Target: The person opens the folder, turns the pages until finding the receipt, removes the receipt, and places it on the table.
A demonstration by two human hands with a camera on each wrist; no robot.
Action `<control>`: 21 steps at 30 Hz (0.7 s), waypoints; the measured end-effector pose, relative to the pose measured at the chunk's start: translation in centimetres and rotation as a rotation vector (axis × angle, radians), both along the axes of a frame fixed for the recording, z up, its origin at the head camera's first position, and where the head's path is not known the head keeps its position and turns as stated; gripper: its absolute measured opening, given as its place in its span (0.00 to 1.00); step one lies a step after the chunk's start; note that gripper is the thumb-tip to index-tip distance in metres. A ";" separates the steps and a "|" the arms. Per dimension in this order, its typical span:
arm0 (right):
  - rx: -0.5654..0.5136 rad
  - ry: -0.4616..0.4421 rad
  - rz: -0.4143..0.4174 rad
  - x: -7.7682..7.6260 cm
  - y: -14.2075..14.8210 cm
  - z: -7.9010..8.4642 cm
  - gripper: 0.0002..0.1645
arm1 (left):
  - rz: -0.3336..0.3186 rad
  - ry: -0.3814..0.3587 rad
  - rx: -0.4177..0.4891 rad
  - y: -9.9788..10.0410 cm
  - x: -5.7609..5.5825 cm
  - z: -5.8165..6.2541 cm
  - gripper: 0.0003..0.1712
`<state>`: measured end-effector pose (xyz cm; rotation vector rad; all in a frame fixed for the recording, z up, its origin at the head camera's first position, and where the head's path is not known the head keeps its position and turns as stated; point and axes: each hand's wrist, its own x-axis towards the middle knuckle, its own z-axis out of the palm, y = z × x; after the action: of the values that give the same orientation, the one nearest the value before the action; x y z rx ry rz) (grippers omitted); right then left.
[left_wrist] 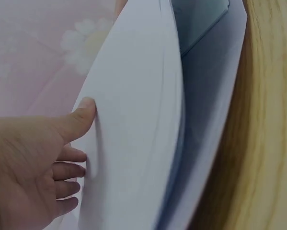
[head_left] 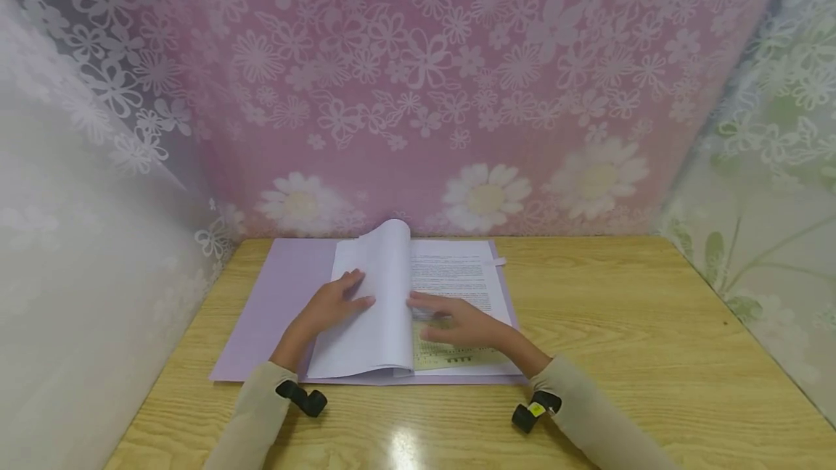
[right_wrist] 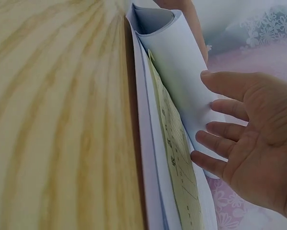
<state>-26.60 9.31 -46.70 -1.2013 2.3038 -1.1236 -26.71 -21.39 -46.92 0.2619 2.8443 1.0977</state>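
Observation:
An open lilac folder (head_left: 287, 289) lies on the table with a stack of white sheets (head_left: 366, 332) curled over to its left half. On the right half a printed page (head_left: 451, 260) shows, with a yellowish printed slip (right_wrist: 174, 143) over its lower part. My left hand (head_left: 329, 303) rests on the curled sheets, fingers spread; in the left wrist view its thumb lies on the white paper. My right hand (head_left: 464, 325) is beside the fold of the sheets, fingers fairly straight, fingertips at the curled paper in the head view and above the slip.
The wooden table (head_left: 620, 325) extends to the right of the folder and in front of it. A pink flowered curtain (head_left: 418, 93) hangs behind the table, with pale flowered curtains on both sides. A small lilac tab (head_left: 499, 262) sticks out at the folder's right edge.

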 end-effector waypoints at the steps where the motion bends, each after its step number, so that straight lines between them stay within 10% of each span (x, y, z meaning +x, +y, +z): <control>1: 0.005 0.006 0.002 0.1 0.0 0.0 0.39 | -0.007 -0.020 -0.013 0.0 0.1 0.1 0.45; 9: 0.027 0.017 0.010 0.1 -0.1 -0.3 0.39 | -0.018 -0.031 -0.193 -0.3 0.4 0.6 0.47; 21: 0.052 0.069 -0.053 -0.3 0.3 0.7 0.40 | 0.002 -0.050 -0.199 -0.2 0.5 0.1 0.49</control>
<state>-26.89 9.66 -45.95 -1.1839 2.4145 -1.0482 -26.20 -21.63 -46.77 0.2137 2.8812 0.8003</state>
